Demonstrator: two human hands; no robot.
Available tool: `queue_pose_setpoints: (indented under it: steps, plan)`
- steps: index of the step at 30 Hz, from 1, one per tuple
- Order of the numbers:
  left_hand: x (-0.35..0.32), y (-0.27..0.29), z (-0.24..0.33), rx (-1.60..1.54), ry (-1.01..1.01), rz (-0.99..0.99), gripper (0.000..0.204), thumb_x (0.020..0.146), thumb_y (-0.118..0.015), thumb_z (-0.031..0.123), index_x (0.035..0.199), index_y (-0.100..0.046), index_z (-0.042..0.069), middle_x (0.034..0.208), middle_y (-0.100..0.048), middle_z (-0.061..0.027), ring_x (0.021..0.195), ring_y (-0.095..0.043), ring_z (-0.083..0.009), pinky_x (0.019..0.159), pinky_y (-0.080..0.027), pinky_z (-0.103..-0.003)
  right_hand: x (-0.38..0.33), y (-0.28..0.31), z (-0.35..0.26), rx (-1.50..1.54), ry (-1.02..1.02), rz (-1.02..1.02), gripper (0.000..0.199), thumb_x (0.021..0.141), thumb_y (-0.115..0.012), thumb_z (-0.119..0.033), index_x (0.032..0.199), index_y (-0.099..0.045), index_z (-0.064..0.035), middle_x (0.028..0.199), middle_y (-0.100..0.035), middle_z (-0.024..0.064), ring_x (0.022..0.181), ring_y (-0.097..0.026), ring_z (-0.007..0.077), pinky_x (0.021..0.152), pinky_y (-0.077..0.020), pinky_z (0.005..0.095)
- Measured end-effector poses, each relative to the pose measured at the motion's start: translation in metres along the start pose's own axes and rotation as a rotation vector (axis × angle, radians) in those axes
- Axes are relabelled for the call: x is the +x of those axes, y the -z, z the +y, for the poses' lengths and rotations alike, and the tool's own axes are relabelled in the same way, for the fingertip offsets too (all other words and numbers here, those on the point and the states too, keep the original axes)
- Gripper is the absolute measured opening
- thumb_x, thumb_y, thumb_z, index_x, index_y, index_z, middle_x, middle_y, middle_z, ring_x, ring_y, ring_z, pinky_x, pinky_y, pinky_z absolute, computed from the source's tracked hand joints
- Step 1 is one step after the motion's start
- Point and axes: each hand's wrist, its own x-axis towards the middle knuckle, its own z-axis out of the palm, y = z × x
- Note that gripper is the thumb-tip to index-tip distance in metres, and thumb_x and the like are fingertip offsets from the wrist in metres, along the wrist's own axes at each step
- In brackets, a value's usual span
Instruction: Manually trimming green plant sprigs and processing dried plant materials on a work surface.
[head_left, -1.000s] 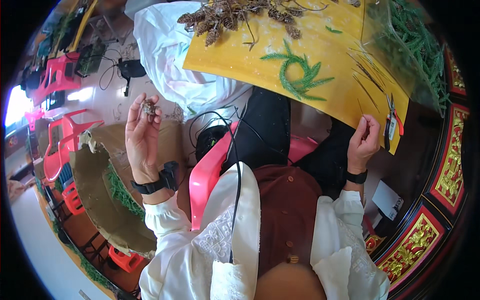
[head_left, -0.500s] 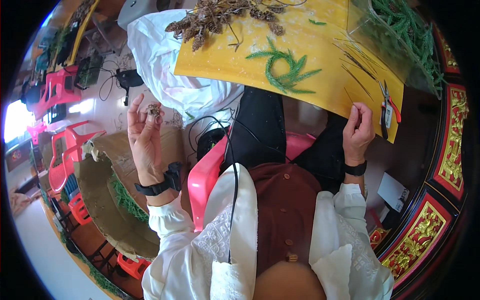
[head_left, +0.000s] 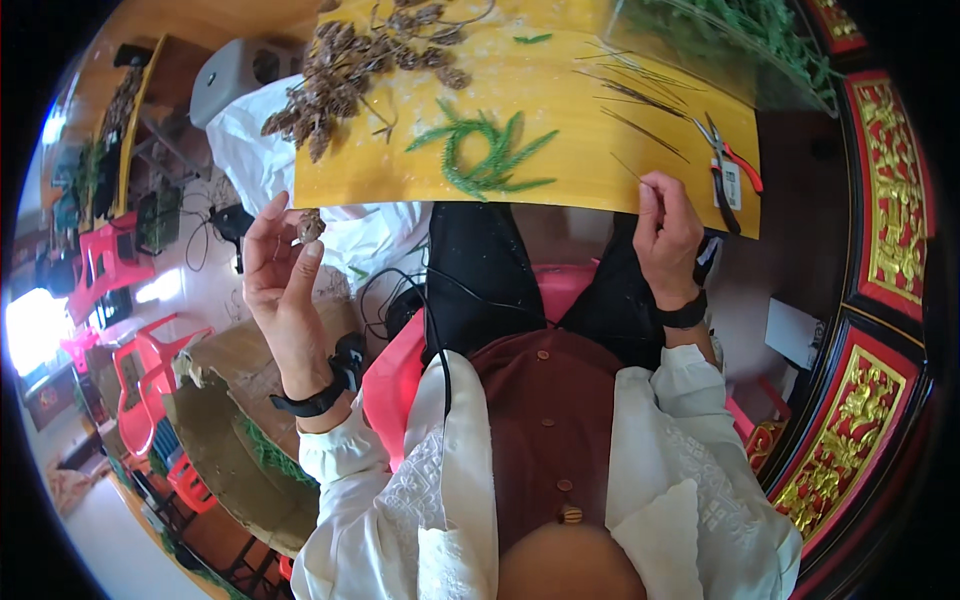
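Observation:
Between the thumb and fingers of my left hand is a small brown pine cone, held just off the near left corner of the yellow table. At the table's near right edge, my right hand pinches one end of a thin dark wire. More loose wires lie beyond it. Pliers with red and black handles rest to the right of that hand. A ring-shaped green sprig lies mid-table, and a heap of brown pine cones sits at the far left.
A clear container of greenery stands at the back right. White plastic sheeting hangs beside the table. At lower left is a torn cardboard box with greenery. A black cable runs over my lap. Carved red-gold panels line the right side.
The view has shifted, so the table and its contents appear further left. My left hand still holds the pine cone, its fingers slightly rearranged. My right hand keeps its pinch on the wire.

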Motion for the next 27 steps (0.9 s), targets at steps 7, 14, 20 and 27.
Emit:
queue_pose_setpoints:
  steps: [7,14,20,27]
  plan:
    - [0.009,-0.068,0.010,-0.049,-0.007,-0.195,0.047,0.079,-0.062,-0.008,0.124,-0.051,-0.001,0.103,-0.057,-0.0027,0.094,-0.055,-0.0110,0.085,-0.044,-0.024,0.003,0.000,-0.005,0.089,0.024,0.037,0.006,0.084,-0.057,-0.001,0.091,-0.057,-0.0020,0.079,-0.059,0.0147,0.070,-0.059,0.0318,0.060,-0.0466,0.0344]
    - [0.019,-0.128,0.012,-0.143,-0.011,-0.362,0.045,0.080,-0.061,-0.009,0.123,-0.052,-0.001,0.104,-0.057,-0.0030,0.094,-0.055,-0.0109,0.085,-0.043,-0.023,0.006,0.011,-0.003,0.112,-0.012,0.080,0.006,0.083,-0.057,0.000,0.089,-0.056,-0.0013,0.078,-0.059,0.0148,0.071,-0.059,0.0335,0.063,-0.0470,0.0366]
    - [0.052,-0.139,0.001,-0.061,0.143,-0.491,0.034,0.083,-0.061,0.002,0.117,-0.057,0.000,0.101,-0.060,-0.0024,0.085,-0.057,-0.0105,0.073,-0.042,-0.022,0.003,0.008,-0.006,0.136,-0.009,0.085,0.007,0.082,-0.057,0.001,0.088,-0.055,-0.0013,0.077,-0.058,0.0147,0.071,-0.059,0.0331,0.062,-0.0469,0.0372]
    - [0.088,-0.169,0.008,0.056,0.098,-0.600,0.029,0.087,-0.057,0.006,0.116,-0.055,0.001,0.098,-0.057,-0.0011,0.082,-0.053,-0.0099,0.073,-0.042,-0.023,-0.007,0.003,0.005,0.165,0.006,0.143,0.013,0.082,-0.054,-0.002,0.095,-0.056,-0.0047,0.084,-0.060,0.0125,0.078,-0.060,0.0293,0.064,-0.0490,0.0374]
